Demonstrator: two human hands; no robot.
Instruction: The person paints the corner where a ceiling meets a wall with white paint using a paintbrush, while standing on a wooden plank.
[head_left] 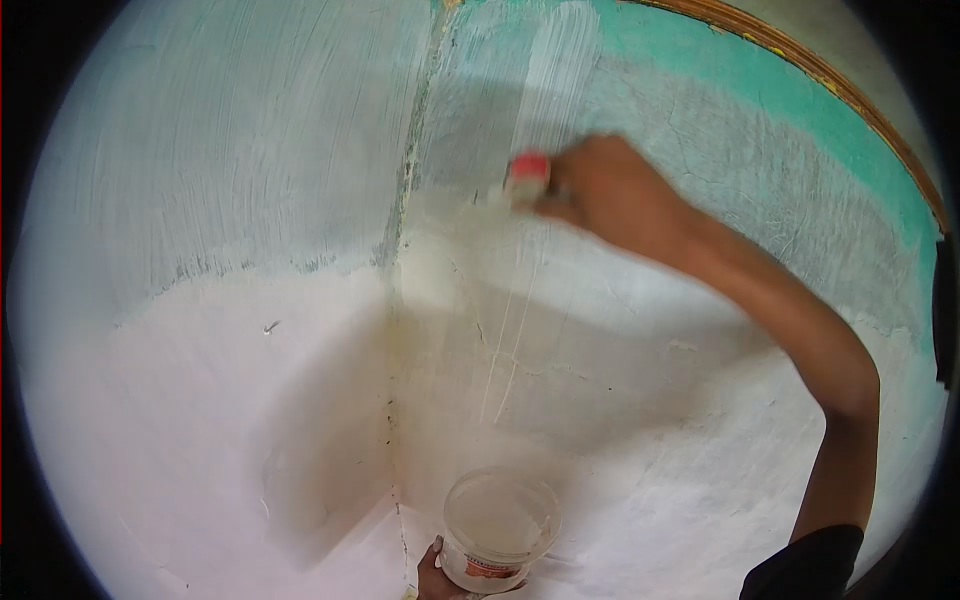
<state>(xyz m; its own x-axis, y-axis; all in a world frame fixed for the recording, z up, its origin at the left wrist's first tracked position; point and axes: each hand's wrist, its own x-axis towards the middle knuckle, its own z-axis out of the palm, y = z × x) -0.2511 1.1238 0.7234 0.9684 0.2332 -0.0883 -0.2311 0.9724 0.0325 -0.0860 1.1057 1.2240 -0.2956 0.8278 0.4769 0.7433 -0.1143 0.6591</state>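
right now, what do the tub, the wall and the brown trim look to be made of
Tub: likely plastic, slightly shiny, since it looks translucent and carries a printed label.
Wall: probably plaster under paint, mostly matte, going by its fine cracks and streaky brush marks.
Brown trim: perhaps wood with a worn coating, given its chipped yellow patches, though the view leaves it open.

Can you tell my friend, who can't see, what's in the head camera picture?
A person's right hand holds what looks like a brush, red and blurred, up near a streaky wall. Below, the left hand holds a round tub.
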